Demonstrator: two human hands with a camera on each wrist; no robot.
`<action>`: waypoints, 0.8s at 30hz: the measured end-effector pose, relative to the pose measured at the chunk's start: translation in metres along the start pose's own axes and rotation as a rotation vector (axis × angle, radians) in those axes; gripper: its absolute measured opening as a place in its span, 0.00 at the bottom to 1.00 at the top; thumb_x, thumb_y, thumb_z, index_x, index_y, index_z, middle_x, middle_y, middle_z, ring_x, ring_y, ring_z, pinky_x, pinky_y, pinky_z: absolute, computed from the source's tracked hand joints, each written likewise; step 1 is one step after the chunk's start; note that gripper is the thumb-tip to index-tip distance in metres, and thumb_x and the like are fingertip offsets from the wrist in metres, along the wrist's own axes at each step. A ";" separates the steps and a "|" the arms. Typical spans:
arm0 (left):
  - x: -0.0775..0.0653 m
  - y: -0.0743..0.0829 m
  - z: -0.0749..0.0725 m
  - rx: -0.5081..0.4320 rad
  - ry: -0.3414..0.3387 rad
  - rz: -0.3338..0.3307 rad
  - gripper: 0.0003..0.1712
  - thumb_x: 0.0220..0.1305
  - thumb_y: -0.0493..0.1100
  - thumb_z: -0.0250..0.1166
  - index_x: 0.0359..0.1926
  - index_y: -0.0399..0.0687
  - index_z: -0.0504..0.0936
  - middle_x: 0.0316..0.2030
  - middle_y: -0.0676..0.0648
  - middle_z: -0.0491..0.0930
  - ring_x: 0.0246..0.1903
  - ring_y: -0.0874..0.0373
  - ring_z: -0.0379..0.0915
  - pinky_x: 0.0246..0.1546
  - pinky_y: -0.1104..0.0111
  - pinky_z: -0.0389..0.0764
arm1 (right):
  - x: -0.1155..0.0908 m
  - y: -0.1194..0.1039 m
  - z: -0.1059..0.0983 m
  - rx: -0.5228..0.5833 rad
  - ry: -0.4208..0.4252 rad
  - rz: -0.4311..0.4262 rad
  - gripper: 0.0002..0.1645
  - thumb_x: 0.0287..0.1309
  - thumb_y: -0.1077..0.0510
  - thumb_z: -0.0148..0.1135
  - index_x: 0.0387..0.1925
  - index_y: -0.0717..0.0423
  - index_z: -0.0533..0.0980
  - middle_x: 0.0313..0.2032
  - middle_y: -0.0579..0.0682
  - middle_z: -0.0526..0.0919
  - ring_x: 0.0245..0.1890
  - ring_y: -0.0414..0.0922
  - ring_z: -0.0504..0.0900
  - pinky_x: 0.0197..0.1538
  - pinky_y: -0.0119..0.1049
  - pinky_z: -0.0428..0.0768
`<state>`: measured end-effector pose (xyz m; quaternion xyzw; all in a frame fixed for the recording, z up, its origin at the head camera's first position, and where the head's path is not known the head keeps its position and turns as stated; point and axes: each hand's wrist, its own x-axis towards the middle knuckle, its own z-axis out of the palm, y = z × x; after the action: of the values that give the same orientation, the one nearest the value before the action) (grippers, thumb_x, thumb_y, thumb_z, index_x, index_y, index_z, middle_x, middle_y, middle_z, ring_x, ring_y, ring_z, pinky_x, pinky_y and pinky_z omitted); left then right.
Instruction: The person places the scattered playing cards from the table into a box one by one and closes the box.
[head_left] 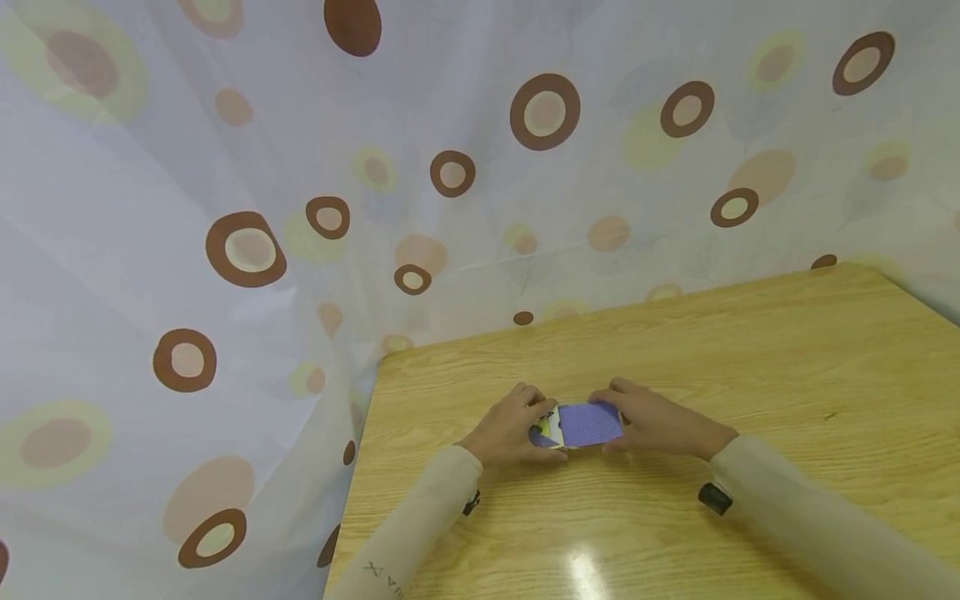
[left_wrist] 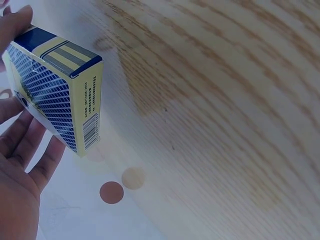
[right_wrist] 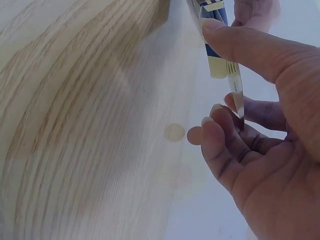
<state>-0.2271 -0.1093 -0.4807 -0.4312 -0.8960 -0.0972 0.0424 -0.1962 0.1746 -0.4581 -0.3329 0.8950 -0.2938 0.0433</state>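
Note:
A playing card box (left_wrist: pixel 47 95) with blue patterning, pale yellow edges and a barcode side is held just above the table between both hands. My left hand (head_left: pixel 512 427) grips its left end, thumb and fingers on opposite edges. From the right, my right hand (head_left: pixel 652 421) holds the blue-patterned end (head_left: pixel 591 423). In the right wrist view the thumb touches the box's blue and yellow end (right_wrist: pixel 215 50), where a yellow flap sticks out. The other fingers curl beside a thin strip (right_wrist: pixel 235 92), seen nearly edge-on. Whether this strip is a flap or a card I cannot tell.
Under the hands lies a light wood-grain table (head_left: pixel 750 350). A white sheet (head_left: pixel 480 225) printed with brown and yellow circles hangs behind it and along its left side. Small dark objects (head_left: pixel 715 498) sit at both wrists.

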 end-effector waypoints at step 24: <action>0.004 0.008 -0.004 0.010 -0.018 0.010 0.49 0.55 0.71 0.74 0.69 0.47 0.77 0.54 0.51 0.74 0.49 0.62 0.65 0.42 0.80 0.71 | 0.014 -0.007 0.027 -0.077 0.045 0.016 0.50 0.54 0.39 0.77 0.69 0.63 0.70 0.54 0.52 0.79 0.48 0.46 0.78 0.49 0.44 0.80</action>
<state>-0.2233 -0.1025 -0.4755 -0.4362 -0.8947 -0.0883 0.0369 -0.1963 0.1486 -0.4747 -0.3207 0.9089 -0.2662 0.0126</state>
